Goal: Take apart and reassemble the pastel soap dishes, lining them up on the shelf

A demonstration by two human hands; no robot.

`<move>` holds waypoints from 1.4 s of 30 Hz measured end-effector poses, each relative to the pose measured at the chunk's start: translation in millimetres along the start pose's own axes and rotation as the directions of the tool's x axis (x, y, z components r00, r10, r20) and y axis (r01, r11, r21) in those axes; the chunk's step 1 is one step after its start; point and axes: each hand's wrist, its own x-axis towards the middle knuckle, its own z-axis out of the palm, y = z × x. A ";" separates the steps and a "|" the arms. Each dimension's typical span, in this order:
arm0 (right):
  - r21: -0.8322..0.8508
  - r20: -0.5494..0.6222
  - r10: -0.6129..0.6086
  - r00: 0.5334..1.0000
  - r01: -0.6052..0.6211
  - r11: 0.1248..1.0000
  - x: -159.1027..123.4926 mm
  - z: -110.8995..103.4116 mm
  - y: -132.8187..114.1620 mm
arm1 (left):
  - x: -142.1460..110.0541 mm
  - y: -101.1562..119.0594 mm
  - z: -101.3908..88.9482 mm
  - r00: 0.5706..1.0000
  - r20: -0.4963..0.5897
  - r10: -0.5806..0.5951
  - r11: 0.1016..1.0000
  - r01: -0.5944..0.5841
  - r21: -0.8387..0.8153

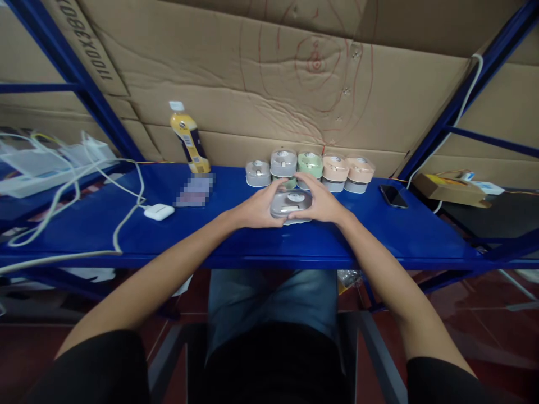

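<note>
A small grey box with a clear lid and a round white sticker (290,203) is at the middle of the blue shelf, between my two hands. My left hand (263,206) curves round its left side. Round its right side curls my right hand (322,202). Thumbs lie at the near edge, fingers reach over the far side. Behind stand similar small boxes: a single grey one (258,173) at the left, then stacks topped by a grey box (283,163), a green box (310,163) and peach boxes (360,169). My fingers partly hide the lower boxes.
A yellow drink bottle (189,137) stands back left, near a blurred flat packet (196,189). A white earphone case (159,211) and white cables (138,185) lie left. A phone (393,196) lies right, by an open carton (448,189). Cardboard (210,73) walls the back.
</note>
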 end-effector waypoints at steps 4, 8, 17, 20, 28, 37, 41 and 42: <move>0.015 0.166 -0.008 0.986 0.005 1.000 -0.3 7.4 1.9 | 1.0 -8.6 14.5 0.999 0.025 0.037 0.996 -0.035 -0.082; -0.018 0.186 0.022 0.982 -0.019 1.000 0.2 12.6 1.0 | -3.1 -21.0 15.1 1.000 -0.001 -0.029 0.994 0.029 -0.103; 0.064 0.042 0.117 0.992 -0.120 0.991 -1.0 0.4 5.0 | -10.3 -23.6 7.9 0.998 0.007 -0.069 0.996 0.069 -0.051; 0.094 -0.052 0.209 0.976 -0.204 0.975 -3.1 -13.9 18.6 | -12.3 -19.0 6.7 0.999 0.038 -0.016 1.000 0.015 0.003; 0.086 -0.160 0.359 0.920 -0.349 0.933 -6.2 -30.7 40.8 | -11.9 -11.5 10.1 0.998 0.061 0.017 0.999 -0.019 0.039; 0.019 0.040 0.388 0.921 -0.389 0.921 -13.3 -47.6 52.1 | -21.4 -56.7 -34.3 0.972 -0.149 -0.182 0.962 0.207 0.178; -0.003 0.158 0.356 0.921 -0.360 0.933 -15.0 -49.1 62.1 | -30.3 -70.8 -38.9 0.964 -0.116 -0.237 0.948 0.256 0.188; -0.005 0.171 0.345 0.923 -0.349 0.937 -15.0 -48.5 63.7 | -31.2 -73.2 -37.9 0.962 -0.108 -0.252 0.946 0.269 0.184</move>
